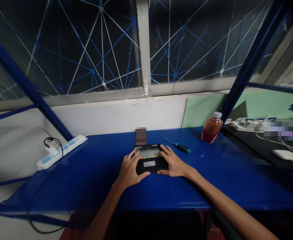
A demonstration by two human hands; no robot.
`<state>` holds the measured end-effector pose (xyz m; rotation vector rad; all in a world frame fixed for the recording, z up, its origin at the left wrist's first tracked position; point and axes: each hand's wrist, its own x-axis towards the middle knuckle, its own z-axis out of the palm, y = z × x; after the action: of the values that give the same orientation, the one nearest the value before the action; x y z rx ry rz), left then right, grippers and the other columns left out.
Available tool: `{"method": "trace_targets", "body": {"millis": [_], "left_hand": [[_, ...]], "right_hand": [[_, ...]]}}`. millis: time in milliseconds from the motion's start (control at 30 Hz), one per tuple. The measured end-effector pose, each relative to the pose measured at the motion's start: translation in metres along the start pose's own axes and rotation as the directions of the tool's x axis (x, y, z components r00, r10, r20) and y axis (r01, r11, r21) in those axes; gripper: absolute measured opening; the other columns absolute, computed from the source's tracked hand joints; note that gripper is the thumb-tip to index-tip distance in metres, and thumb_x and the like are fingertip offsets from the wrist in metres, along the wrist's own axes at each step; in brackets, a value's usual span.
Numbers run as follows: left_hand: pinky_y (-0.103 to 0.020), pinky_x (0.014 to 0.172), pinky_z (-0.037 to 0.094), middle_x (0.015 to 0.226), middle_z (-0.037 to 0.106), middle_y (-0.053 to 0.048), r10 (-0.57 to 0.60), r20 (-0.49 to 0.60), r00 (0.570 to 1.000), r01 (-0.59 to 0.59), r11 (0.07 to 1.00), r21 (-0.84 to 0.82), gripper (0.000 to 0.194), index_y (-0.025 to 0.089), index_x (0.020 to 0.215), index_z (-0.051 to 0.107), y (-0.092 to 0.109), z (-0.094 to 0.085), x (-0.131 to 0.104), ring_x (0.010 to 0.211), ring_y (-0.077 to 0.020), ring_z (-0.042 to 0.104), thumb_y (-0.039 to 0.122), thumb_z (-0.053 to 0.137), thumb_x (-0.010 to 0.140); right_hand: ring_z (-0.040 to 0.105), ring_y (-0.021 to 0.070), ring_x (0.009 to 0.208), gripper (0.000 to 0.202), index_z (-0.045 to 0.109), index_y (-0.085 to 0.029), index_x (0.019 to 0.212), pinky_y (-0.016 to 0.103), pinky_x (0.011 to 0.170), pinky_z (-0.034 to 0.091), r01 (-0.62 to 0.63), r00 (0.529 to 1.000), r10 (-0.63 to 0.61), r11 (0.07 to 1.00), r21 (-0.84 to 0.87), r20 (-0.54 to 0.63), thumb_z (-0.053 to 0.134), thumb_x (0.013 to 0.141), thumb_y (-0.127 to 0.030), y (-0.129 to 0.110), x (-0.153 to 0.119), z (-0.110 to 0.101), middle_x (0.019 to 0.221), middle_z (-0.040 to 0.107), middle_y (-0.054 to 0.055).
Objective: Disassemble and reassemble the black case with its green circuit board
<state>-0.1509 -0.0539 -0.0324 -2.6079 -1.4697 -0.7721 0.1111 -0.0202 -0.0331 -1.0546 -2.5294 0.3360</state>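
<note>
On the blue table lies a black rectangular device (151,164) with a white label on its near half. Its far half shows a greyish recessed panel (147,152), with small yellow spots along the line between the halves. My left hand (131,169) grips the device's left side, thumb at the near edge and fingers over the far part. At its right side my right hand (172,163) holds it the same way. Just behind it, a dark flat piece (141,136) stands or lies, partly blurred. A screwdriver (182,147) with a black and green handle rests beyond my right hand.
A bottle (212,128) with orange-brown liquid stands at the table's back right. On the left is a white power strip (63,151), its black cable hanging past the table edge. Blue frame posts (246,66) rise at both sides. A white charger (286,155) lies on the dark surface at right.
</note>
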Motion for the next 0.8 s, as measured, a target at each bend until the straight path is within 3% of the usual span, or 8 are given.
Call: {"method": "trace_targets", "body": {"millis": [400, 633, 800], "left_hand": [[-0.053, 0.107, 0.036, 0.135, 0.052, -0.019, -0.007, 0.026, 1.000, 0.008, 0.999, -0.043, 0.058, 0.015, 0.112, 0.056, -0.010, 0.002, 0.000, 0.136, -0.0352, 0.035, 0.061, 0.062, 0.076], [-0.061, 0.108, 0.025, 0.144, 0.042, -0.016, 0.012, 0.067, 0.998, -0.012, 1.000, 0.007, 0.059, 0.019, 0.107, 0.060, -0.007, -0.006, 0.003, 0.134, -0.0382, 0.035, 0.062, 0.070, 0.067], [-0.063, 0.107, 0.023, 0.146, 0.040, -0.013, 0.015, 0.047, 0.999, -0.016, 1.000, 0.004, 0.054, 0.023, 0.112, 0.062, -0.009, -0.009, 0.002, 0.135, -0.0383, 0.033, 0.050, 0.075, 0.067]], "right_hand": [[0.006, 0.0349, 0.144, 0.070, 0.050, -0.011, 0.118, 0.055, 0.115, 0.010, 0.001, 0.999, -0.001, 1.000, -0.020, -0.033, 0.059, 0.077, -0.066, -0.008, 0.002, 0.010, 0.144, 0.036, 0.027], [0.003, 0.0346, 0.145, 0.072, 0.053, -0.013, 0.113, 0.055, 0.115, 0.009, -0.014, 0.998, 0.017, 0.998, 0.055, -0.058, 0.061, 0.071, -0.071, -0.002, 0.003, 0.003, 0.157, 0.007, 0.023], [0.008, 0.0323, 0.145, 0.065, 0.056, -0.014, 0.109, 0.054, 0.115, 0.013, -0.038, 0.995, 0.048, 0.993, 0.107, -0.091, 0.059, 0.075, -0.069, 0.002, 0.005, 0.000, 0.155, 0.017, 0.023]]}}
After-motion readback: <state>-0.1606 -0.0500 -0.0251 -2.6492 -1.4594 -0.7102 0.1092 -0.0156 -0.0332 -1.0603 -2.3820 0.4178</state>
